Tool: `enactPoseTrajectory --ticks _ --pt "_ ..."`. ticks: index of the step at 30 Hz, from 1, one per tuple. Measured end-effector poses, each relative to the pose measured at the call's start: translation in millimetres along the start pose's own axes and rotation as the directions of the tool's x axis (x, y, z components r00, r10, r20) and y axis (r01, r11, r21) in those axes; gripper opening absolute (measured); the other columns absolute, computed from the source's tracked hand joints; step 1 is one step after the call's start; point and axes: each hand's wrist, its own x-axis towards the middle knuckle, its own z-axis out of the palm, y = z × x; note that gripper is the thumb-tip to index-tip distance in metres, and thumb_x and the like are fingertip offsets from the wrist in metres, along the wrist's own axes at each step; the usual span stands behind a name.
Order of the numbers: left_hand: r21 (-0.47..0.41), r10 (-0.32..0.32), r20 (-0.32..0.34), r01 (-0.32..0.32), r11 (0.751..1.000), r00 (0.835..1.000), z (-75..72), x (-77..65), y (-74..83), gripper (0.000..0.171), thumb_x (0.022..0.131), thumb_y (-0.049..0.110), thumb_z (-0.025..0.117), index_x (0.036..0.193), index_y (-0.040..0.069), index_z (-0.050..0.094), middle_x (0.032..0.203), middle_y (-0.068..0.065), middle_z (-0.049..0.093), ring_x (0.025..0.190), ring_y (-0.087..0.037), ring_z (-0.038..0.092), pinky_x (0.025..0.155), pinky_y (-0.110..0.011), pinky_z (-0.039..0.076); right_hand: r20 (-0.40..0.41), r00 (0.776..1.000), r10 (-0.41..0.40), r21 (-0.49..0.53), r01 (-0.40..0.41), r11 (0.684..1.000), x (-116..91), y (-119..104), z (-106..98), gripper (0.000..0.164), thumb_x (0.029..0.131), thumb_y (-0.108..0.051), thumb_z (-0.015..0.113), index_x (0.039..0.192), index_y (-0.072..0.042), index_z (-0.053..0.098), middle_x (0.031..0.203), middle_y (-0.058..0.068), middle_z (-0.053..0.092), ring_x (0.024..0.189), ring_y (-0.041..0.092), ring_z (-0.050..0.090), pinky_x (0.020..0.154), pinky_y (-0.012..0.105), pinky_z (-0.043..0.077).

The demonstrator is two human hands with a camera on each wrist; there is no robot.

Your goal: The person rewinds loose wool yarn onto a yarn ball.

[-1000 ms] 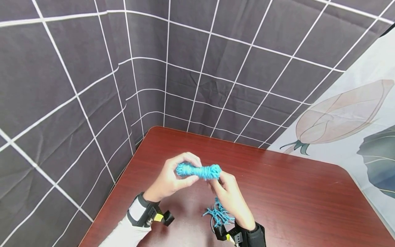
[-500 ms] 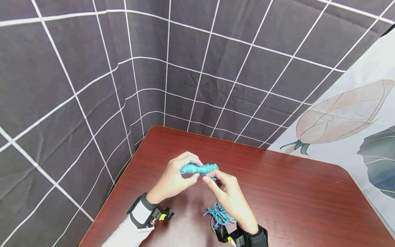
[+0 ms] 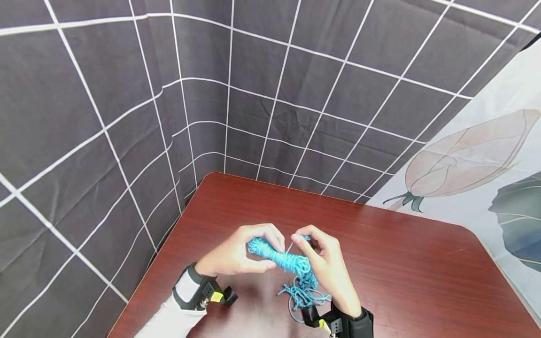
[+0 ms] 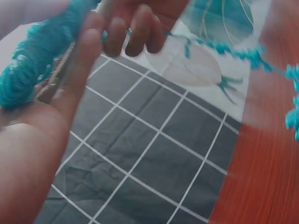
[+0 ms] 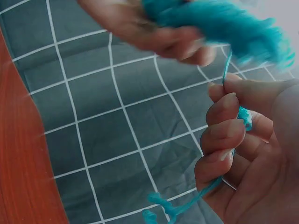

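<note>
A turquoise skein of yarn (image 3: pixel 279 255), wound tight round its middle, lies in my left hand (image 3: pixel 241 251), thumb on the near side and fingers on the far side. In the left wrist view the skein (image 4: pixel 28 70) appears blurred along the palm. My right hand (image 3: pixel 327 260) pinches a strand of the yarn between thumb and forefinger. This strand (image 5: pixel 227 65) runs taut up to the skein in the right wrist view. More yarn (image 5: pixel 187 203) passes through the curled right fingers and trails out below them.
A loose tangle of turquoise yarn (image 3: pixel 302 295) lies on the red-brown table (image 3: pixel 401 272) beside the right wrist. Grey gridded cloth (image 3: pixel 253 94) hangs behind and at the left; a white cloth with a plant print (image 3: pixel 460 159) hangs at the right.
The skein has dropped and tilted, its right end now lower. My right hand has come away from its end and moved right, drawing a strand taut from it.
</note>
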Motion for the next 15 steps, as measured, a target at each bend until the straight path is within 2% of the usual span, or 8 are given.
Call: enactPoseTrajectory --ticks 4,9,12,15 --pt "-0.051 0.007 -0.138 -0.014 0.999 0.990 -1.2 0.1 0.9 0.028 0.066 -0.014 0.070 0.089 -0.002 0.057 0.090 -0.017 0.060 0.088 -0.023 0.056 0.070 -0.033 0.054 0.049 0.999 -0.009 0.008 0.008 1.000 0.5 0.5 4.9 0.009 0.091 -0.008 0.055 0.089 -0.013 0.062 0.067 0.001 0.057 0.052 0.010 0.047 0.045 0.022 0.041" --pt "0.018 -0.060 -0.320 0.070 0.997 0.946 -0.6 -0.5 -0.6 0.027 0.067 -0.014 0.070 0.090 -0.004 0.058 0.093 -0.020 0.060 0.088 -0.024 0.057 0.074 -0.028 0.054 0.119 0.992 -0.029 0.038 0.025 0.999 0.9 -2.7 14.0 0.012 0.093 -0.011 0.052 0.086 -0.013 0.062 0.059 0.003 0.052 0.048 0.008 0.044 0.042 0.021 0.041" --pt "0.067 -0.100 -0.374 0.134 0.989 0.922 -0.1 -0.6 -1.0 0.026 0.069 -0.011 0.071 0.091 -0.003 0.059 0.095 -0.018 0.060 0.089 -0.022 0.057 0.076 -0.026 0.053 0.152 0.988 -0.040 0.036 0.034 0.999 1.8 -5.4 18.3 0.014 0.093 -0.016 0.052 0.084 -0.015 0.062 0.058 0.000 0.050 0.049 0.006 0.044 0.042 0.020 0.040" --pt "0.118 -0.116 -0.397 0.176 0.977 0.911 0.8 -0.5 -1.1 0.026 0.070 -0.010 0.071 0.093 -0.002 0.060 0.096 -0.017 0.060 0.089 -0.021 0.057 0.076 -0.028 0.054 0.172 0.984 -0.044 0.012 0.042 0.999 2.2 -8.3 20.6 0.015 0.094 -0.020 0.052 0.081 -0.017 0.061 0.059 -0.003 0.047 0.051 0.006 0.043 0.043 0.019 0.040"
